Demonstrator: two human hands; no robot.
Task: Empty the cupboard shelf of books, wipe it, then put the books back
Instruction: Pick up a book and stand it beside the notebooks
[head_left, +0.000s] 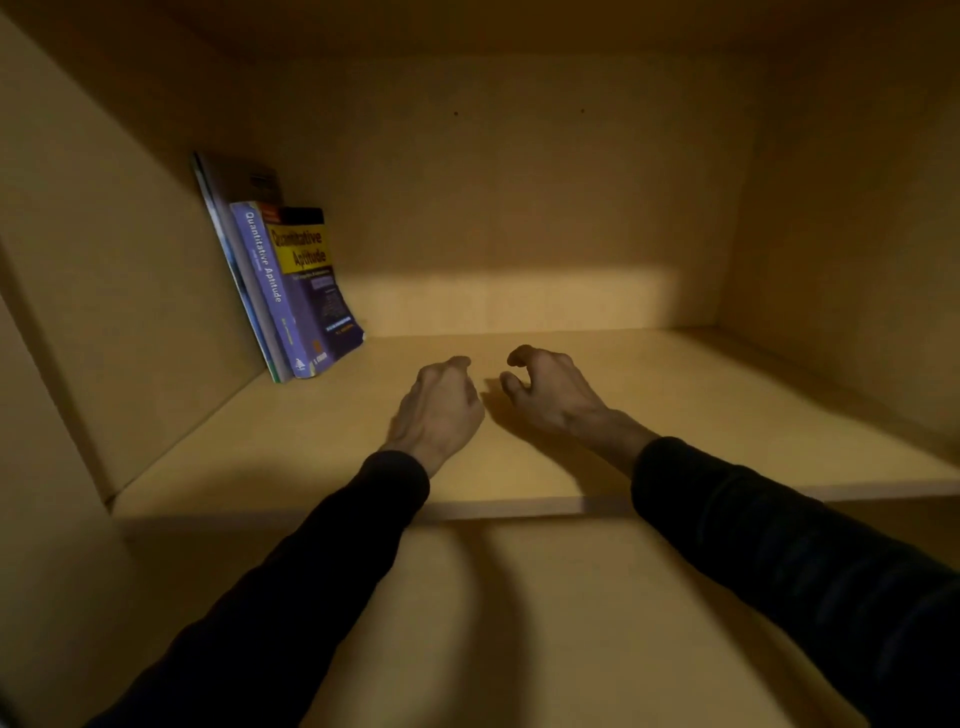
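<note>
Cupboard shelf (675, 395) bears books (291, 291) leaning leftward.

The purple book (306, 291) leaning at the left end of the cupboard shelf (675, 395) carries the only text that can be read: "Quantitative Aptitude" runs in pale letters down its spine, and the same two words stand in dark letters on the yellow panel of its front cover. Smaller lines of print lower on that cover and at the foot of the spine are too blurred to make out. The taller books (234, 218) behind it show no legible lettering.
</note>
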